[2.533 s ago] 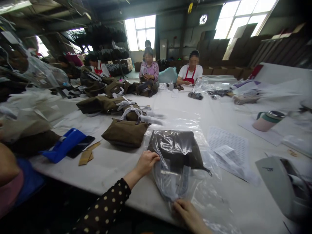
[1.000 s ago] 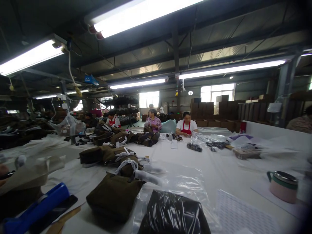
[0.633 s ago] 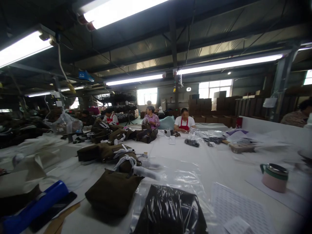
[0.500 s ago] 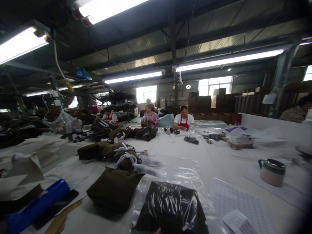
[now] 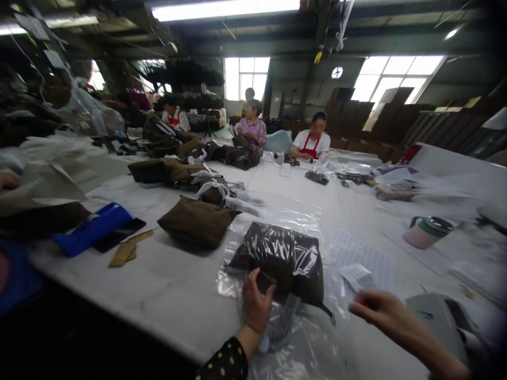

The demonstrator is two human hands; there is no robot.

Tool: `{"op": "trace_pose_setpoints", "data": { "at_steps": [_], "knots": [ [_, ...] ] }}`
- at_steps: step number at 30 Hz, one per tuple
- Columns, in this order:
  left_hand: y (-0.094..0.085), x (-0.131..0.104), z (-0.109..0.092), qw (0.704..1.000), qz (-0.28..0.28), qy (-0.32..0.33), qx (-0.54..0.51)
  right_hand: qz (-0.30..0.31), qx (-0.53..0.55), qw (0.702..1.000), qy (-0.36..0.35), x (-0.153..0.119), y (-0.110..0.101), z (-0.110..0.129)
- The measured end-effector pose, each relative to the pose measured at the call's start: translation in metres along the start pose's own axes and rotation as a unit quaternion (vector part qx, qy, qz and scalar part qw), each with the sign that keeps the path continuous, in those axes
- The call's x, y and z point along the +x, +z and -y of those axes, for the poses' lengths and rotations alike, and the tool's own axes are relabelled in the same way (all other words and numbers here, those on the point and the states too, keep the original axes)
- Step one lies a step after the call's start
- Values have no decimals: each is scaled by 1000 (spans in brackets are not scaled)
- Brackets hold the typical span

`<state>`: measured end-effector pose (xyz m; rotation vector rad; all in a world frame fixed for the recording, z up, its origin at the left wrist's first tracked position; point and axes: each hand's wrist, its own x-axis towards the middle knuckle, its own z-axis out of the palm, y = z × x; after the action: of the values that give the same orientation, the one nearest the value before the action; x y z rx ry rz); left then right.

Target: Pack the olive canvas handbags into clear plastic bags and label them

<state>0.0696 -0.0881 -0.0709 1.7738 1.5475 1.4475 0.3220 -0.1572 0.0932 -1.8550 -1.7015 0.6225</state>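
A dark brown bag lies inside a clear plastic bag on the white table. My left hand rests at the near edge of the brown bag, thumb and fingers curved apart around a small dark part that I cannot make out. My right hand hovers to the right of the plastic, its fingers bent and smeared by motion. Under my left hand, more clear plastic covers a greyish strap-like piece. A black loop sticks out at the brown bag's right corner.
Left of the plastic lie another brown bag, a blue object and brown card strips. To the right are a printed sheet, a lidded mug and a grey device. People sit across the table.
The view has tilted down, so the table stands higher in the picture. Both my hands and forearms now show; before, only a fingertip was visible at the bottom edge.
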Motion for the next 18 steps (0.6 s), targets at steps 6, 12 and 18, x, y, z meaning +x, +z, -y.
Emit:
{"op": "trace_pose_setpoints", "data": {
  "at_steps": [6, 12, 18],
  "knots": [
    [1, 0, 0, 1000, 3, -21, -18, 248, -250, 918, -182, 90, 87, 97],
    [-1, -1, 1, 999, -7, -16, -38, 236, -409, 856, -209, 121, 145, 122],
    [-3, 0, 1, 996, -2, -44, -82, 139, -460, 866, -135, 141, 101, 104]
  ]
}}
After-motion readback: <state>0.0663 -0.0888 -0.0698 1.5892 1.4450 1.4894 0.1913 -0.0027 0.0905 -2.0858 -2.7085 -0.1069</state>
